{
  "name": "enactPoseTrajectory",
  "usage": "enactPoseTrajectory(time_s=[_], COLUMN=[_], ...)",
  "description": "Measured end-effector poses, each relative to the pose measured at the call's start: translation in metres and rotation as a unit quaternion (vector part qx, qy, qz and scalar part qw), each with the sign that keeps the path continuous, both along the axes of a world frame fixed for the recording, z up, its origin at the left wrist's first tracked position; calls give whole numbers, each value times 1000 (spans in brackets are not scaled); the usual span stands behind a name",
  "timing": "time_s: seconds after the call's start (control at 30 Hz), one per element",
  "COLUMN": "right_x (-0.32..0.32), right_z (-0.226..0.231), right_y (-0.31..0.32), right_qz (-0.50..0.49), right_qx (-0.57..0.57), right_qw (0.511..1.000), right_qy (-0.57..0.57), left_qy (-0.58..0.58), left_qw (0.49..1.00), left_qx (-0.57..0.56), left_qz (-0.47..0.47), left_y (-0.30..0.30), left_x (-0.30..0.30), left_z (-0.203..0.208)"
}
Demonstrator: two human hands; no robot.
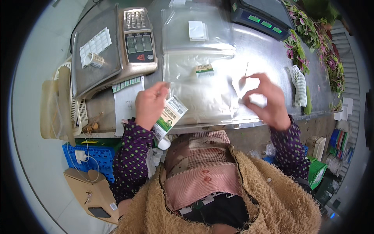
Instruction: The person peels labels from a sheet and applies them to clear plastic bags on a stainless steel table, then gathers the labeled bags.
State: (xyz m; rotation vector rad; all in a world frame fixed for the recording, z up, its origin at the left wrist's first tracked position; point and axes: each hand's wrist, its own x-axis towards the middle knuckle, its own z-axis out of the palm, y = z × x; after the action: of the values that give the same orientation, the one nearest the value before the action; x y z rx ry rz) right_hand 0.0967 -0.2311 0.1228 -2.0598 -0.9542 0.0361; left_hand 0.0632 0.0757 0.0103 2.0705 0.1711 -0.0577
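Observation:
My left hand [150, 105] is closed on a roll of labels [170, 117], a printed white and green strip hanging by its fingers over the table's front edge. The roll's white end [164, 143] shows below. My right hand [269, 100] is raised to the right with thumb and forefinger curved toward each other; a thin pale thing at their tips is blurred by motion and glare. Between the hands lies a stack of clear plastic bags [202, 99]. One green and white label [204, 70] sits on the upper part of it.
A scale [138, 43] at the left bears a sheet of round stickers [95, 43] and a small label roll [94, 60]. Another scale [263, 17] stands far right, near leafy purple-green vegetables [298, 50]. White foam netting [298, 85] lies beside a green vegetable [308, 100]. Blue crate [93, 156] below.

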Motion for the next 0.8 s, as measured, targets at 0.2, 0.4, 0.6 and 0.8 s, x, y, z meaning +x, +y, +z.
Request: enactPoseTrajectory(time_s=[0.2, 0.4, 0.6, 0.8], right_x=[16, 68, -18, 37], right_z=[-72, -191, -97, -80], right_y=[29, 49, 40, 168], right_qz=[0, -119, 47, -82], right_qx=[-86, -177, -267, 107], right_qw=[962, 977, 956, 862], right_qy=[260, 13, 114, 489], left_qy=[-8, -21, 42, 79], left_qw=[999, 993, 986, 994], left_qx=[-49, 75, 123, -3], left_qz=[-18, -90, -108, 82], left_y=[-4, -5, 10, 71], left_x=[22, -17, -70, -88], left_z=[26, 37, 10, -6])
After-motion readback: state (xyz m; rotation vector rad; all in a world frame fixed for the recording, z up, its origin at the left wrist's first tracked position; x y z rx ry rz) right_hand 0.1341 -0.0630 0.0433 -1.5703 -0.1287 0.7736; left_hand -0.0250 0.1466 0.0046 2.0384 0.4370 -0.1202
